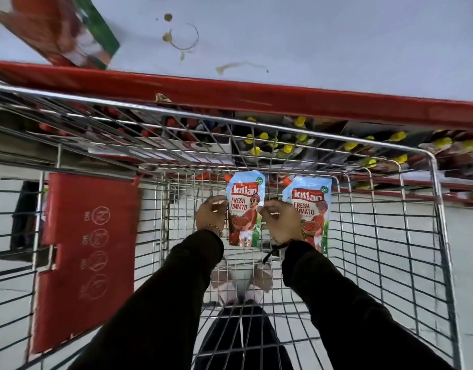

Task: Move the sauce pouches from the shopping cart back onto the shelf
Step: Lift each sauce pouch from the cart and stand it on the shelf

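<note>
Two blue-and-red Kissan Fresh Tomato sauce pouches lie in the wire shopping cart [432, 209]. My left hand [211, 213] grips the left edge of the left pouch [244, 209], and my right hand [279, 222] pinches its right edge. The second pouch [311, 212] lies just right of my right hand, partly hidden behind it. The white shelf [310, 44] with a red front edge runs beyond the cart; one more blurred pouch [69, 30] lies on it at the far left.
A red plastic child-seat flap [88, 252] hangs inside the cart's left side. Below the stained shelf top, lower shelves hold bottles with yellow caps [350, 145] and red caps [171, 124]. My feet show through the cart floor.
</note>
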The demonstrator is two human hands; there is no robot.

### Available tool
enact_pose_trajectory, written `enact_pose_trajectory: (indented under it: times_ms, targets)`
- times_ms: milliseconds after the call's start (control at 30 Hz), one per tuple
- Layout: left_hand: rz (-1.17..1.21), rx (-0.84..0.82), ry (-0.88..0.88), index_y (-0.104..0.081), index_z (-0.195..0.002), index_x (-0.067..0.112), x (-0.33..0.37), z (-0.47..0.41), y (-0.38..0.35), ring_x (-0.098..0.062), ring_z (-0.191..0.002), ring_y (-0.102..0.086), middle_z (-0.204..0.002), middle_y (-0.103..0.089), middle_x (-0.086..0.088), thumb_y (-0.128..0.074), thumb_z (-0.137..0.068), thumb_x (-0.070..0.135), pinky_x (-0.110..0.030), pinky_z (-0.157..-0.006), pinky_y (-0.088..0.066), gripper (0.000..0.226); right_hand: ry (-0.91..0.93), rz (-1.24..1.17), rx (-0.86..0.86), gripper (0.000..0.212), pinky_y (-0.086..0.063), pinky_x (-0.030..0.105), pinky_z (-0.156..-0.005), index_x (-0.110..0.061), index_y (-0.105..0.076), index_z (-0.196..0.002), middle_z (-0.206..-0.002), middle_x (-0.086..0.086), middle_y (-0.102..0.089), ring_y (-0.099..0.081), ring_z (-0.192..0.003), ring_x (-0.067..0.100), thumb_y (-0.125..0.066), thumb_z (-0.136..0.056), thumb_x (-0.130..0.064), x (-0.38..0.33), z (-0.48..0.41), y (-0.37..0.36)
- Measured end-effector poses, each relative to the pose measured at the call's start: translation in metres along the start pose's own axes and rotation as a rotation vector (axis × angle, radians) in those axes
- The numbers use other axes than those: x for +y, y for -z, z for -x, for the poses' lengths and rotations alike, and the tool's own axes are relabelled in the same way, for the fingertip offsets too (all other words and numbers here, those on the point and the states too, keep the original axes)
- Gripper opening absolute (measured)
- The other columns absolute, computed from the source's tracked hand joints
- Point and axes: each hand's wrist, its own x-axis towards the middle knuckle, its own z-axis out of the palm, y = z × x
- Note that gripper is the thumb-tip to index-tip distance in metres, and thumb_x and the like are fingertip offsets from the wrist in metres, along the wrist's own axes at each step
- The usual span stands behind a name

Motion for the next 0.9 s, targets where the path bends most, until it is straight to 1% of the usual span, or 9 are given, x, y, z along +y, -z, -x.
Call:
enact_pose_trajectory:
  times_ms: [67, 133, 233, 433, 533, 667, 733, 833, 900]
  targets:
    - [-0.004, 0.012, -0.005, -0.07, -0.118, 0.022, 0.002, -0.001, -0.002, -0.034, -0.095, -0.073, -0.106, -0.077, -0.013, -0.064, -0.092, 0.031, -0.046, -0.085, -0.061, 0.027, -0.04, -0.06, -0.004, 0.023, -0.057, 0.038, -0.086, -0.001, -0.073, -0.1, -0.101, 0.012, -0.074, -0.071, -0.095, 0.027, -0.069, -0.088, -0.02, 0.002, -0.002, 0.001]
    - [0.013, 0.039, 0.004, -0.074, -0.114, 0.022, 0.005, -0.004, -0.005, -0.033, -0.097, -0.073, -0.107, -0.077, -0.011, -0.065, -0.091, 0.034, -0.043, -0.086, -0.061, 0.027, -0.072, -0.102, -0.008, 0.019, -0.058, 0.052, -0.087, -0.001, -0.072, -0.097, -0.098, 0.012, -0.072, -0.07, -0.094, 0.032, -0.071, -0.088, -0.017, 0.003, -0.005, 0.001]
    - [0.147, 0.08, 0.086, -0.078, -0.105, 0.018, 0.006, -0.008, -0.009, -0.033, -0.097, -0.074, -0.106, -0.078, -0.01, -0.072, -0.087, 0.03, -0.049, -0.087, -0.061, 0.023, -0.095, -0.139, -0.003, 0.014, -0.057, 0.054, -0.087, -0.002, -0.073, -0.094, -0.098, 0.015, -0.072, -0.07, -0.094, 0.034, -0.072, -0.087, -0.014, 0.006, -0.008, 0.002]
    - [0.273, 0.06, 0.142, -0.077, -0.1, 0.008, 0.005, -0.014, -0.011, -0.035, -0.105, -0.072, -0.11, -0.077, -0.016, -0.071, -0.087, 0.02, -0.051, -0.095, -0.058, 0.019, -0.11, -0.11, 0.035, 0.017, -0.057, 0.047, -0.091, -0.001, -0.073, -0.099, -0.101, 0.015, -0.074, -0.07, -0.097, 0.029, -0.072, -0.086, -0.013, 0.009, -0.01, -0.001]
    - [0.303, 0.051, 0.11, -0.073, -0.099, 0.008, 0.005, -0.006, -0.008, -0.039, -0.108, -0.069, -0.113, -0.074, -0.022, -0.064, -0.091, 0.016, -0.054, -0.094, -0.057, 0.014, -0.116, -0.11, 0.057, 0.018, -0.058, 0.05, -0.089, 0.001, -0.073, -0.101, -0.103, 0.018, -0.074, -0.07, -0.095, 0.031, -0.07, -0.087, -0.011, 0.01, -0.006, 0.0]
    - [0.42, 0.039, 0.024, -0.062, -0.093, 0.012, 0.005, 0.021, 0.001, -0.039, -0.101, -0.067, -0.112, -0.069, -0.023, -0.061, -0.095, 0.013, -0.059, -0.09, -0.057, 0.003, -0.1, -0.065, 0.048, 0.019, -0.056, 0.043, -0.094, 0.0, -0.074, -0.101, -0.106, 0.017, -0.075, -0.069, -0.091, 0.022, -0.07, -0.087, -0.013, 0.009, 0.006, 0.006]
    - [0.459, 0.006, 0.028, -0.059, -0.088, 0.014, 0.006, 0.031, 0.007, -0.031, -0.091, -0.062, -0.106, -0.065, -0.017, -0.057, -0.097, 0.008, -0.052, -0.084, -0.058, 0.011, -0.101, -0.086, 0.027, 0.018, -0.056, 0.043, -0.093, 0.002, -0.073, -0.101, -0.106, 0.018, -0.075, -0.07, -0.096, 0.029, -0.069, -0.088, -0.01, 0.004, 0.018, 0.009]
    - [0.585, -0.081, 0.108, -0.054, -0.08, 0.014, 0.01, 0.045, 0.02, -0.023, -0.077, -0.057, -0.091, -0.063, -0.009, -0.052, -0.097, -0.002, -0.026, -0.054, -0.06, 0.023, -0.004, -0.027, 0.062, 0.017, -0.045, 0.022, -0.08, 0.0, -0.075, -0.096, -0.101, 0.016, -0.076, -0.068, -0.092, 0.023, -0.067, -0.09, -0.014, -0.004, 0.038, 0.015]
    - [0.621, -0.131, 0.102, -0.057, -0.083, 0.009, 0.014, 0.061, 0.031, -0.019, -0.073, -0.06, -0.081, -0.067, -0.003, -0.05, -0.097, -0.005, -0.021, -0.05, -0.06, 0.021, 0.032, -0.016, 0.075, 0.02, -0.041, 0.02, -0.076, -0.002, -0.075, -0.097, -0.101, 0.013, -0.076, -0.067, -0.093, 0.022, -0.064, -0.092, -0.019, -0.014, 0.052, 0.023]
